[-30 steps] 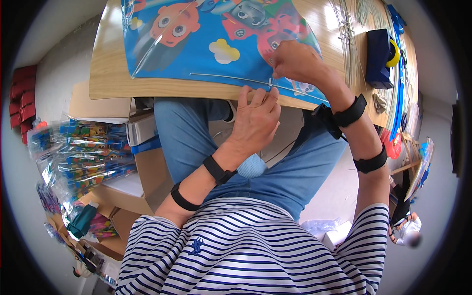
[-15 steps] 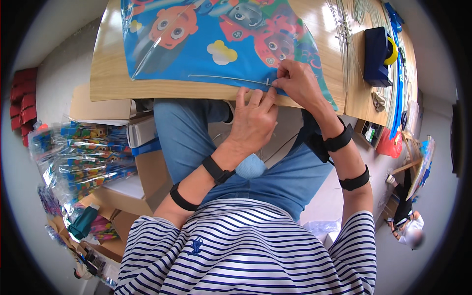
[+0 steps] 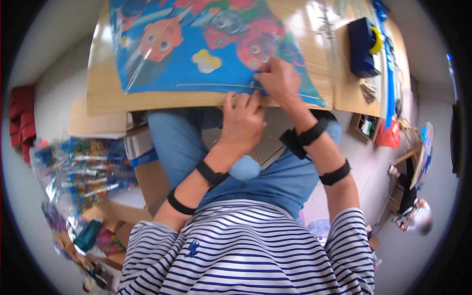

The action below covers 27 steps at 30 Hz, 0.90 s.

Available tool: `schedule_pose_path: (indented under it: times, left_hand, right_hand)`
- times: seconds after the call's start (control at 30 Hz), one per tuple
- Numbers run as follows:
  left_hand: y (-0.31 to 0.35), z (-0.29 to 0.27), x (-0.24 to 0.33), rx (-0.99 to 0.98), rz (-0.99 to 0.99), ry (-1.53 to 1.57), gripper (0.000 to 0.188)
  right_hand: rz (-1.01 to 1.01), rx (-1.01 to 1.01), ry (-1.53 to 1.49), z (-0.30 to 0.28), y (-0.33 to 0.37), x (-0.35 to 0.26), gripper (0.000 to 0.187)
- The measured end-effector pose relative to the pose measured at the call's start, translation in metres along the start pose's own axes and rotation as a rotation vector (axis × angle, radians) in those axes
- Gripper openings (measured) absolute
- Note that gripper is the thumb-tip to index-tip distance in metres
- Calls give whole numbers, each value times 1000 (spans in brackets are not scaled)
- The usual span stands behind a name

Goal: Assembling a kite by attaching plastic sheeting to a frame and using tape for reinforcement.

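A shiny blue sheet (image 3: pixel 157 76) with cartoon figures and a cloud lies on the wooden table in front of me. Along its near edge runs a thin white rod (image 3: pixel 211 85), with a small pale piece standing up beside my fingers. My right hand (image 3: pixel 281 82) is closed in a pinch on the rod near that piece, its fingertips partly smeared by motion. My left hand (image 3: pixel 243 120) reaches up from below, fingers stretched, their tips resting at the sheet's near edge just left of the right hand.
At the table's right stands a dark blue tape dispenser (image 3: pixel 361 51) with a yellow roll. Long thin rods and blue strips lie around it. An open carton (image 3: pixel 147 182) and glossy printed packs (image 3: pixel 91 167) are at my left. Another person (image 3: pixel 418 216) is far right.
The whole view has shifted and blurred, so sheet and hands sit a little lower and further left. Both hands keep about the same places along the sheet's near edge.
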<state>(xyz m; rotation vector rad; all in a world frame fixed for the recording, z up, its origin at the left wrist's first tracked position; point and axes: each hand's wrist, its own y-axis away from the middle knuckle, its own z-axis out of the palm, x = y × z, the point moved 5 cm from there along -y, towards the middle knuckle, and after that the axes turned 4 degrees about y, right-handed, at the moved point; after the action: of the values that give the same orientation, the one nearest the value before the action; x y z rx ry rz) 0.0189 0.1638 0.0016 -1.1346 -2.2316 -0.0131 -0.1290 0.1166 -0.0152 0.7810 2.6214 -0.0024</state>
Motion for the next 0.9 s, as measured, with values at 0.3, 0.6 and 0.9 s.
schedule_pose_path:
  times: [0.3, 0.6, 0.9]
  left_hand:
    - [4, -1, 1, 2, 72, -66, 32]
    - [6, 0, -1, -39, 42, -121, 30]
    - [5, 0, 0, -53, 39, -118, 28]
  right_hand:
    - [42, 682, -338, -102, -28, 158, 24]
    - [668, 420, -1013, -179, -47, 245, 22]
    - [490, 296, -969, -178, -57, 262, 16]
